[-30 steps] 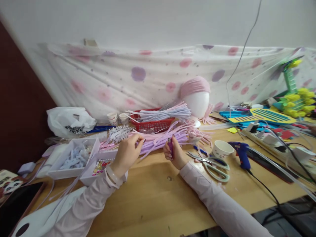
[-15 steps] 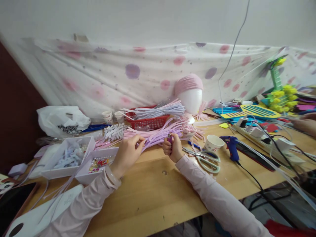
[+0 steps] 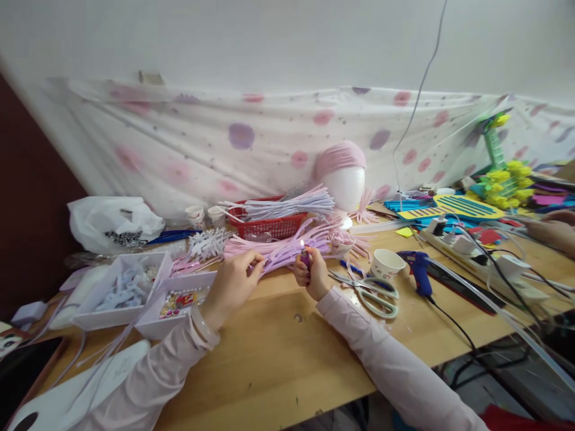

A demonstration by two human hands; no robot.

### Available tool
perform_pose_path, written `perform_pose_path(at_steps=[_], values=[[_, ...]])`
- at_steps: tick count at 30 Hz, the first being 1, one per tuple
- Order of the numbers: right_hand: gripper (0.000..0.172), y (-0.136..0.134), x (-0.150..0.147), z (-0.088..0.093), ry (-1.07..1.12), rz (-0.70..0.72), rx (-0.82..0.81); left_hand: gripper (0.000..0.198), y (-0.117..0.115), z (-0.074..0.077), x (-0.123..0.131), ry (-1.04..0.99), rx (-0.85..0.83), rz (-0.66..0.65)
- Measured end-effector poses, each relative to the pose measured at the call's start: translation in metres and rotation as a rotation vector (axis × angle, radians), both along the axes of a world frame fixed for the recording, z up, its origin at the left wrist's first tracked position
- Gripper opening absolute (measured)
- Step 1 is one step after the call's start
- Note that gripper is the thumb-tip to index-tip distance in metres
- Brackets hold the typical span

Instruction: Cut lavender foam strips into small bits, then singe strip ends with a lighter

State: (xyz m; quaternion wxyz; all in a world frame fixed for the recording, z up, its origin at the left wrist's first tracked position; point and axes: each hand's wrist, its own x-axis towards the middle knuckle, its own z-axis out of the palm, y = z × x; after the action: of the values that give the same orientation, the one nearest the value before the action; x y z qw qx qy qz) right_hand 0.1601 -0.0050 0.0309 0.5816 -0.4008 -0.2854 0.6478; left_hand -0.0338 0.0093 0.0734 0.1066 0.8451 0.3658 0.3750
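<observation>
My right hand is closed round a purple lighter, held upright, and a small flame burns at its top. To its left, my left hand pinches thumb and fingertips together; whatever small thing lies between them is too little to make out. Behind both hands lie bundles of pink and lilac fuzzy stems. Scissors with pale green handles rest on the table just right of my right hand.
A red basket of pale stems stands behind, beside a white foam head. White boxes with beads are at left. On the right are a paper cup, a blue glue gun, a power strip and another person's hand.
The lighter has been lit: a flame now shows where none was before. Both hands keep nearly the same places, and the view has shifted slightly.
</observation>
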Motion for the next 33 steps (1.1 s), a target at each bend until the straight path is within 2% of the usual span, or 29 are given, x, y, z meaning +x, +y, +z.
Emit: perform_pose_path(at_steps=[15, 25, 33], values=[[0.041, 0.000, -0.007, -0.004, -0.056, 0.070, 0.000, 0.014, -0.003, 0.000, 0.000, 0.009, -0.001, -0.011], [0.042, -0.005, -0.018, -0.008, -0.115, 0.172, 0.000, 0.013, -0.004, -0.002, 0.002, 0.004, -0.023, -0.016], [0.043, -0.007, -0.022, -0.009, -0.071, 0.198, -0.010, 0.012, -0.007, -0.002, 0.004, 0.008, -0.048, -0.019]])
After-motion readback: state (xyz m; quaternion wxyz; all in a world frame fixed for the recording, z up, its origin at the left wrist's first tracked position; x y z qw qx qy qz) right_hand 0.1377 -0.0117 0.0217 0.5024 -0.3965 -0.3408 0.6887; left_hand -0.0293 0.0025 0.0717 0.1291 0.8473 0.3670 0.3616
